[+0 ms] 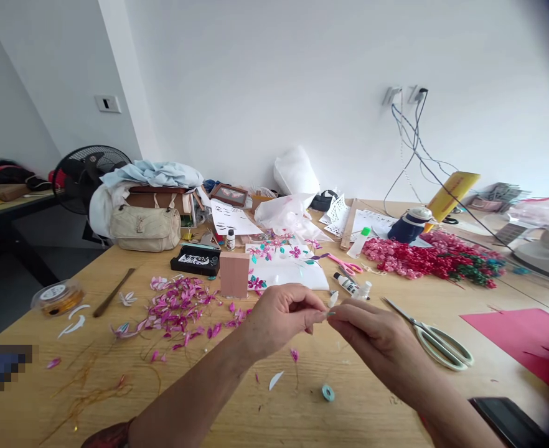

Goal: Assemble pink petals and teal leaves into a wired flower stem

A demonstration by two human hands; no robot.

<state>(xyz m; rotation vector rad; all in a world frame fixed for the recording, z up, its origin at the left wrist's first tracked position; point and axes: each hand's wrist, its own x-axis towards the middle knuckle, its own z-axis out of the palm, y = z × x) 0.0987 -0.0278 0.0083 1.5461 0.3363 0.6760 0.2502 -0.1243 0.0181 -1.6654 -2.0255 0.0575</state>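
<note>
My left hand (287, 314) and my right hand (366, 325) meet above the middle of the table, fingertips pinched almost together. Between them shows a small pale green piece (330, 313); its kind is too small to tell, and the fingers hide most of it. On the table below lie a teal roll (328, 392), a thin-stemmed magenta petal piece (295, 356) and a white curved sliver (276, 380). Left of my left hand spreads a pile of magenta petals (181, 308). Just beyond the fingertips stands a small white bottle (333, 298).
A wooden block (234, 274) stands behind the petals. Green-handled scissors (436, 341) lie right of my right hand, pink-handled scissors (344, 264) farther back. A phone-like dark device (505, 422) and a red sheet (517, 339) are at right. Bunched red flowers (431, 254) lie behind.
</note>
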